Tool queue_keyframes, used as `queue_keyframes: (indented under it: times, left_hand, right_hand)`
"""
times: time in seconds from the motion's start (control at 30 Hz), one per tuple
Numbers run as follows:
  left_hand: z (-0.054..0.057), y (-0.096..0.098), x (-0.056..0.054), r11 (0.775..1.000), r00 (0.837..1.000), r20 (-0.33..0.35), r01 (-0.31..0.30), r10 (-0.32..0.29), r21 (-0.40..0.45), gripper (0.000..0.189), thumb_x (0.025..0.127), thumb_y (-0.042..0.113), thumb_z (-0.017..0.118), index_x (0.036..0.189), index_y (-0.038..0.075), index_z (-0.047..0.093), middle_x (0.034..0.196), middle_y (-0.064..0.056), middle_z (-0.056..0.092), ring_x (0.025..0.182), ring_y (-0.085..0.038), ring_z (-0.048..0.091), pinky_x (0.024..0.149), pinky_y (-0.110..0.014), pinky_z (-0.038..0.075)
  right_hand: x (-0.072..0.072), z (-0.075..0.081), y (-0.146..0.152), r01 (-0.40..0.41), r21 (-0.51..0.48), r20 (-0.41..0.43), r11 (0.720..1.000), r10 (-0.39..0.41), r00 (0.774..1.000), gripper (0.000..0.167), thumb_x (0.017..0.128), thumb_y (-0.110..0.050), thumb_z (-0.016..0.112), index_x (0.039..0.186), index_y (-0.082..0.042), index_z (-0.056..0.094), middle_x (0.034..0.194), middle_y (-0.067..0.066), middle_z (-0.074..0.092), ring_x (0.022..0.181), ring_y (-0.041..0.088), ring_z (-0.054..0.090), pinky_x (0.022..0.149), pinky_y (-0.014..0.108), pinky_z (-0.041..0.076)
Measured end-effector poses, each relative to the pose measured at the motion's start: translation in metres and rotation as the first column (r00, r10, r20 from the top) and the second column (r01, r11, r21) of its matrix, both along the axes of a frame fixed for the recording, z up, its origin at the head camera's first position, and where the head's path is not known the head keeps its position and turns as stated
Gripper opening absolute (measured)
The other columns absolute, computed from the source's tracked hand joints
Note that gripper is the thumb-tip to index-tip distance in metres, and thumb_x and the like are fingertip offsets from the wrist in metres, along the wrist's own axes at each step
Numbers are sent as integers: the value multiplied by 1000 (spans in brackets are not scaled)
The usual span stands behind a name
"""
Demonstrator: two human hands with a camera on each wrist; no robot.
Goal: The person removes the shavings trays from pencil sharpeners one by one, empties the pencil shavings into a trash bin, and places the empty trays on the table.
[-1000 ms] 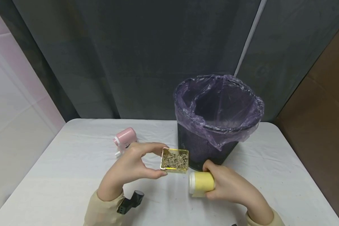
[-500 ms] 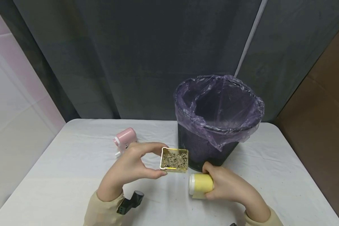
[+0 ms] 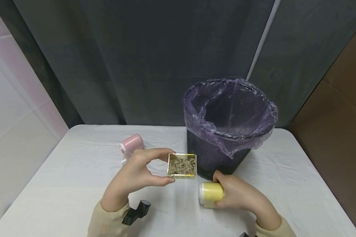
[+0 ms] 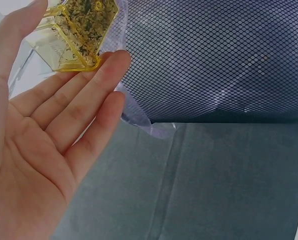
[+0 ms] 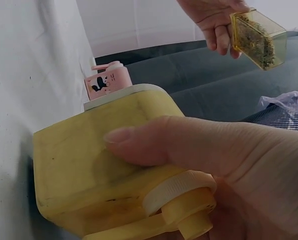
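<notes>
Head view: two hands out over one white-covered table (image 3: 62,184), and each has a load! The left hand (image 3: 137,171) pinches one see-through yellow drawer (image 3: 182,165) between thumb and fingers, up in front of the bin, its mouth facing us, a bed of pale and dark shavings (image 3: 182,166) inside. Over on the right, the right hand (image 3: 238,193) grips one yellow crank sharpener (image 3: 212,193), well below the bin's rim. One black mesh bin (image 3: 202,154) behind them, wearing one purple liner (image 3: 192,113) folded over its lip. And there's one pink sharpener (image 3: 132,143) at the back, partly hidden by the left hand.

Left wrist view: one thumb, four fingers stretched side by side, and the drawer caught at the tips, tilted, shavings heaped within. Bin mesh fills the right, with a dark curtain (image 4: 229,175) underneath.

Right wrist view: the thumb lies flat across the yellow sharpener, the other fingers mostly out of sight. One crank handle (image 5: 181,212), one ribbed cream collar (image 5: 176,192). Beyond, the pink sharpener shows one panda picture (image 5: 99,84), and at top right, there's the drawer in the left hand.
</notes>
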State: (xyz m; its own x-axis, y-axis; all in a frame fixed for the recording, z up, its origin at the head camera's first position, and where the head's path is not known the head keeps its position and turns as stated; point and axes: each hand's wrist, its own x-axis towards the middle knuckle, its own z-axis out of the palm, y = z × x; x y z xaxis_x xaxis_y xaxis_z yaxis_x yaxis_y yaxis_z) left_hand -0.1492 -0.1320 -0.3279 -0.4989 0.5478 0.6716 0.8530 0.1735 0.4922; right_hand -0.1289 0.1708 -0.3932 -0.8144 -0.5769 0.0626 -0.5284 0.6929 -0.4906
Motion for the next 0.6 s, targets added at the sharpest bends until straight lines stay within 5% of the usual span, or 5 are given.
queue_keyframes:
  times: [0.6]
  left_hand:
    - [0, -1, 0, 1000, 1000, -16, 3, -3, 23, 56, 61, 3, 87, 112, -2, 65, 98, -7, 71, 85, -18, 67, 91, -23, 46]
  right_hand:
    - [-2, -6, 1, -28, 31, 44, 999, 26, 999, 53, 52, -18, 85, 92, -17, 49, 73, -12, 50, 60, 5, 45, 57, 25, 42]
